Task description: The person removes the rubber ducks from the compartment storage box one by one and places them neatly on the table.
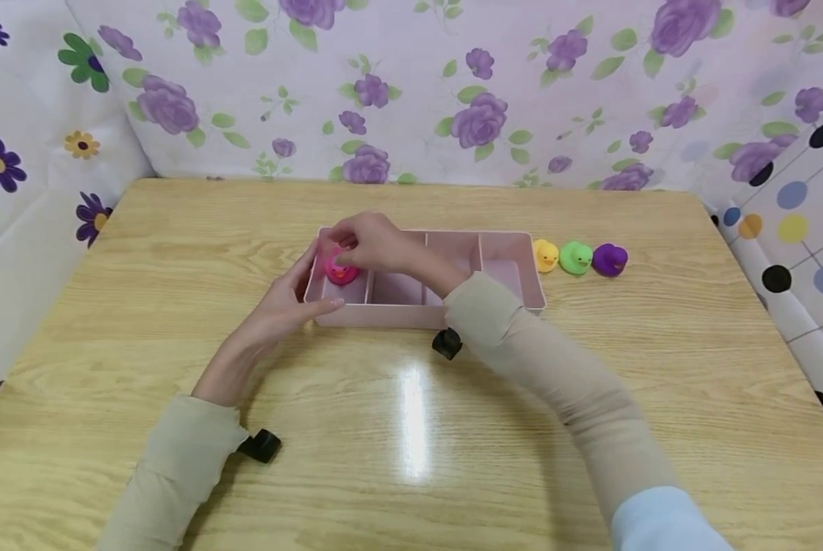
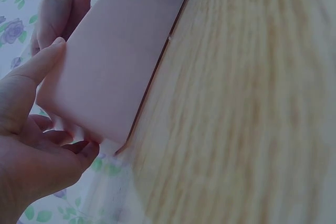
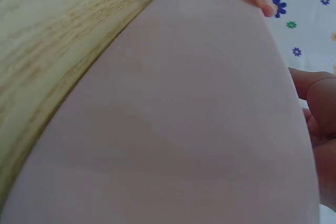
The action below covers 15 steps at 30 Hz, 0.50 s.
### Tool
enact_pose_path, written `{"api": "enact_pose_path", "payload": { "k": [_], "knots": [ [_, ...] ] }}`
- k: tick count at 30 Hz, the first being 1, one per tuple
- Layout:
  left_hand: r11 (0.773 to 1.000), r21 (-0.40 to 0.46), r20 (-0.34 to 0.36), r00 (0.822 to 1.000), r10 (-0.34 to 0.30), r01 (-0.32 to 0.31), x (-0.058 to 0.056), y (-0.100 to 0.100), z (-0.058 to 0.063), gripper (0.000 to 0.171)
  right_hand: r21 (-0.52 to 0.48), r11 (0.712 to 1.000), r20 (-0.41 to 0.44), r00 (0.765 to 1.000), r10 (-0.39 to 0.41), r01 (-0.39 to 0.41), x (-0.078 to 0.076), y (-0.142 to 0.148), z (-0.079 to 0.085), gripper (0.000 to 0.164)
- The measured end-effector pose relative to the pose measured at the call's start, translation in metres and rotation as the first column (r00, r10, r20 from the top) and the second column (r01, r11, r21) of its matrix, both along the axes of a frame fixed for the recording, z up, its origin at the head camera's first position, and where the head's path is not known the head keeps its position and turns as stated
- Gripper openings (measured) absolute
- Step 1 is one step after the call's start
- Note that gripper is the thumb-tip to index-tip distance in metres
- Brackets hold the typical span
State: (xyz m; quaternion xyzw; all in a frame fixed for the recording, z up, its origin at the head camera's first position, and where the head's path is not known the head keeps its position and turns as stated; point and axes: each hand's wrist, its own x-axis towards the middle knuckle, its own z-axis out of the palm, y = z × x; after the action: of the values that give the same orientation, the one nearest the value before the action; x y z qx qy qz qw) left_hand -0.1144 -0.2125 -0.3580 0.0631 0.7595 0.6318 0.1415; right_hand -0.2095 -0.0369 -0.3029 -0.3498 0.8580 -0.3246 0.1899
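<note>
A pale pink divided box (image 1: 384, 316) rests on the wooden table. My left hand (image 1: 282, 306) grips its left end, thumb at the front rim and fingers along the end wall. In the left wrist view, that thumb (image 2: 44, 61) lies against the box's long side. My right hand (image 1: 377, 243) reaches across the box into the leftmost compartment, where its fingertips pinch a bright pink toy duck (image 1: 343, 274). The duck faces the front, partly covered by the fingers. From the right wrist, the box wall hides the duck.
Just beyond the box's right end stand a yellow duck (image 1: 545, 255), a green duck (image 1: 577, 259) and a purple duck (image 1: 610, 260) in a row. The box's other compartments show bare floors. Flowered cloth (image 1: 411, 92) hangs behind the table's far edge.
</note>
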Motion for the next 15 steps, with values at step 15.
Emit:
{"api": "enact_pose_path", "payload": {
  "k": [15],
  "knots": [
    [1.000, -0.017, -0.010, 1.000, 0.006, -0.006, 0.000, 0.001, 0.000, 0.093, 0.150, 0.983, -0.196, 0.971, 0.137, -0.108, -0.006, -0.018, -0.006, 0.013]
  ]
}}
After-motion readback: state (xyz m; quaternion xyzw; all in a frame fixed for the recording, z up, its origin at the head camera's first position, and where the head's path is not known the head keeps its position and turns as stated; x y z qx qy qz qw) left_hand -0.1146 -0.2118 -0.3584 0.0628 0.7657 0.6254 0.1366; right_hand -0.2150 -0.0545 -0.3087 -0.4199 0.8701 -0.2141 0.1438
